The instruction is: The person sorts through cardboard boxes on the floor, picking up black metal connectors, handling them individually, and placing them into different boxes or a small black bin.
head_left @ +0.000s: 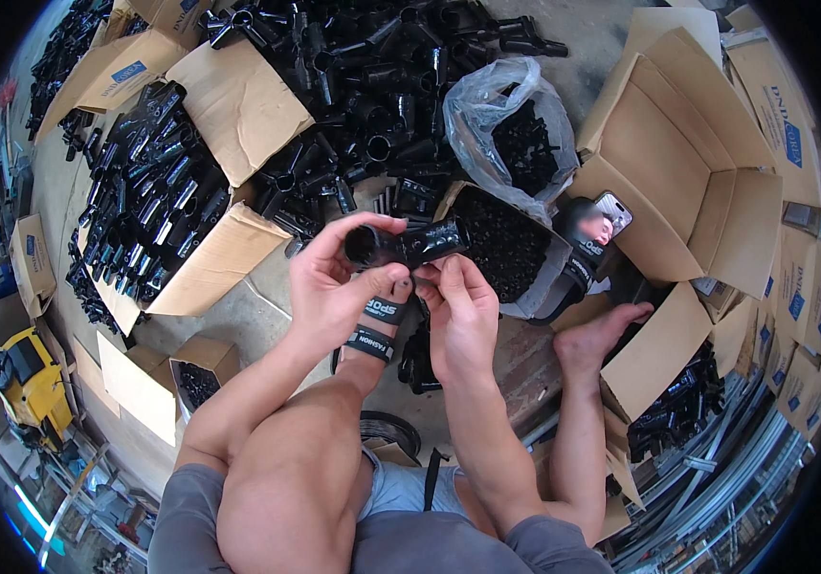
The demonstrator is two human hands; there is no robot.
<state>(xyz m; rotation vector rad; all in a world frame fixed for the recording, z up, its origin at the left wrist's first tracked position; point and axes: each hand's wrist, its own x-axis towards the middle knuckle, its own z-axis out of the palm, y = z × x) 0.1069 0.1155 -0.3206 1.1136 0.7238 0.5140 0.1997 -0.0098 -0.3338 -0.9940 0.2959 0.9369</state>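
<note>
left hand [329,282] grips a black pipe fitting [406,244]; right hand [458,306] pinches its underside, above a box of small black parts [506,244].

black tube part [409,245]: its middle is hidden under the left hand [334,287] thumb and right hand [458,311] fingers | small black bits in the plastic bag [516,124]: too tiny to tell apart | yellow machine [28,378]: cut off by the dark rim | phone [611,212] screen: blurred
</note>
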